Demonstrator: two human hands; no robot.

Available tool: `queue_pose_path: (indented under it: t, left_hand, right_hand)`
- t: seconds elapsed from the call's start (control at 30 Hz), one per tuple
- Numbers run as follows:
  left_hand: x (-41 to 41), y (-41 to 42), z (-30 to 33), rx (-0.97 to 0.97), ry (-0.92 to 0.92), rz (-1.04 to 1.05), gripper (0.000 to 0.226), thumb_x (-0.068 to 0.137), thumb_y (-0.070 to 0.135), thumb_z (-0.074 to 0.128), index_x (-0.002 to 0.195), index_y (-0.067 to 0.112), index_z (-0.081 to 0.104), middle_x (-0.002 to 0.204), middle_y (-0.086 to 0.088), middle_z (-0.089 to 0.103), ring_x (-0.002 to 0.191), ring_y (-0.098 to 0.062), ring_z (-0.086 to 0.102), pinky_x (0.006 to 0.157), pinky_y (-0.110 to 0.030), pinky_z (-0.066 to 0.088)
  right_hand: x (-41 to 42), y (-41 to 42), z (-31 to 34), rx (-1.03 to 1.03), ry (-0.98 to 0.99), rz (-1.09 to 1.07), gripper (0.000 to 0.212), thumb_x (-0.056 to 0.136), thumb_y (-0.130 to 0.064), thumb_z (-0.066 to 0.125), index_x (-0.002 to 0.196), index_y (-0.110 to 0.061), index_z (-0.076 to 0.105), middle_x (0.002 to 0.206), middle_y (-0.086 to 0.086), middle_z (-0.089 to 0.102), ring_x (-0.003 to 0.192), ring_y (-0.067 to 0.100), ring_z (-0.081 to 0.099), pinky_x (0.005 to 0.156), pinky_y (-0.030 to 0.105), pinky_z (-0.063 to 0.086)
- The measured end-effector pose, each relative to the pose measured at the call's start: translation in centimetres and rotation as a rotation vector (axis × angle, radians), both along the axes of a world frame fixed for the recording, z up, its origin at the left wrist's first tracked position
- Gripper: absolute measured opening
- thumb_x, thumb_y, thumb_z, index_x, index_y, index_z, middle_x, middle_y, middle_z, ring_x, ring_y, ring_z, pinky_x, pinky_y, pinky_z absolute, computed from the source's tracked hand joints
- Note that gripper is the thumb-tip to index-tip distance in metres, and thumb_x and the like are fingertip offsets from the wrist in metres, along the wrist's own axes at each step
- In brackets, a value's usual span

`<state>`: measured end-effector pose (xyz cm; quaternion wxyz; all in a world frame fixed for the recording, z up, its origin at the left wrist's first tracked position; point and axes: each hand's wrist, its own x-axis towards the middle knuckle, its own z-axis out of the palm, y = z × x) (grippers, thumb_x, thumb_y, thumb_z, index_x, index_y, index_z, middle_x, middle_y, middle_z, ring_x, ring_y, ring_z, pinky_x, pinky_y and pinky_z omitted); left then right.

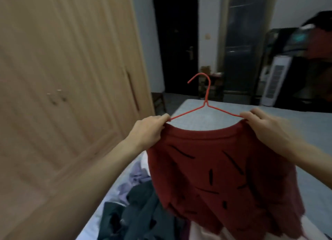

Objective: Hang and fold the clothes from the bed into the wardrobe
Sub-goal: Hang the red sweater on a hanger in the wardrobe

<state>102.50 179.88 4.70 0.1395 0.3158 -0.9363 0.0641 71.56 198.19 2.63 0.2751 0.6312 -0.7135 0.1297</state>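
The closed wardrobe [68,74] stands along the left edge of the bed [287,124], with open floor beyond the bed's far end. Above the clothes pile [140,209], the left hand [149,130] and right hand [265,126] each pinch a shoulder of the red shirt [215,177] on the red hanger [204,103]. The hanger's bar runs left to right, hook upright and curling left.

Dim room: dark door [177,42], grey walls [209,24], white fan heater [274,79].

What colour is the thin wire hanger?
Red, a brighter red than the dark red shirt on it; the thin wire hanger shows in the head view.
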Motion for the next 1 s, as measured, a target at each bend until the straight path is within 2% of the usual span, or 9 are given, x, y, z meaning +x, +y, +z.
queue_pose_path:
  t: [0.17,0.47,0.6,0.7,0.8,0.87,0.93,1.0]
  left_hand:
    - [9.3,0.6,3.4,-0.084,0.025,0.188,0.035,0.092,0.019,0.05,0.124,0.032,0.044,0.121,0.009,0.061,0.111,-0.024,0.059,0.071,-0.04,0.051]
    - [29.9,4.9,8.9,-0.132,0.023,0.567,0.032,0.093,0.023,0.05,0.123,0.032,0.047,0.116,0.001,0.064,0.106,-0.031,0.06,0.075,-0.042,0.051]
    - [39.1,8.7,10.1,-0.158,0.002,0.735,0.03,0.094,0.025,0.048,0.124,0.032,0.046,0.111,-0.004,0.064,0.103,-0.034,0.061,0.072,-0.038,0.046]
    - [45.8,11.1,10.2,-0.177,0.021,0.838,0.027,0.092,0.028,0.047,0.117,0.036,0.045,0.104,-0.003,0.065,0.097,-0.035,0.062,0.077,-0.042,0.049]
    - [51.8,13.4,10.1,-0.074,0.112,0.869,0.028,0.081,0.031,0.041,0.107,0.042,0.043,0.097,0.002,0.065,0.093,-0.029,0.064,0.077,-0.048,0.053]
    - [55.5,15.6,10.0,-0.078,0.189,0.941,0.031,0.083,0.025,0.045,0.108,0.043,0.048,0.104,0.009,0.065,0.098,-0.02,0.063,0.079,-0.044,0.053]
    - [59.1,17.9,9.6,-0.132,0.171,1.06,0.033,0.088,0.017,0.051,0.113,0.04,0.053,0.112,0.013,0.064,0.103,-0.015,0.061,0.076,-0.034,0.048]
    - [62.2,20.1,9.1,-0.141,0.131,1.146,0.033,0.091,0.016,0.051,0.114,0.039,0.054,0.115,0.015,0.062,0.104,-0.014,0.059,0.072,-0.031,0.041]
  right_hand:
    - [6.8,-5.7,3.4,-0.033,-0.012,0.17,0.032,0.092,-0.015,0.06,0.121,-0.024,0.051,0.106,0.003,0.052,0.056,0.032,0.06,0.042,0.029,0.037]
    - [25.3,-13.2,8.5,-0.11,0.037,0.479,0.021,0.097,-0.029,0.047,0.118,-0.025,0.046,0.098,-0.001,0.047,0.06,0.03,0.063,0.041,0.032,0.041]
    - [35.1,-15.1,10.2,-0.187,0.072,0.605,0.011,0.094,-0.024,0.054,0.102,-0.016,0.052,0.09,0.001,0.048,0.055,0.03,0.062,0.038,0.032,0.042]
    - [42.3,-15.9,11.2,-0.216,0.065,0.707,0.012,0.091,-0.021,0.057,0.094,-0.017,0.046,0.082,0.001,0.049,0.052,0.031,0.06,0.038,0.029,0.035]
    - [48.4,-16.4,11.1,-0.168,0.056,0.766,0.011,0.095,-0.029,0.049,0.099,-0.024,0.04,0.084,-0.002,0.054,0.063,0.029,0.064,0.043,0.03,0.036]
    - [53.1,-17.0,10.3,-0.099,0.061,0.81,0.013,0.098,-0.036,0.037,0.106,-0.027,0.039,0.094,-0.004,0.059,0.075,0.026,0.065,0.05,0.032,0.039]
    - [58.1,-17.1,9.4,-0.012,0.068,0.886,0.02,0.099,-0.04,0.028,0.114,-0.029,0.038,0.101,-0.004,0.061,0.083,0.024,0.065,0.056,0.032,0.042]
    - [62.7,-16.7,8.6,0.111,0.053,0.97,0.021,0.101,-0.04,0.024,0.116,-0.03,0.035,0.099,-0.003,0.061,0.084,0.023,0.065,0.061,0.032,0.043]
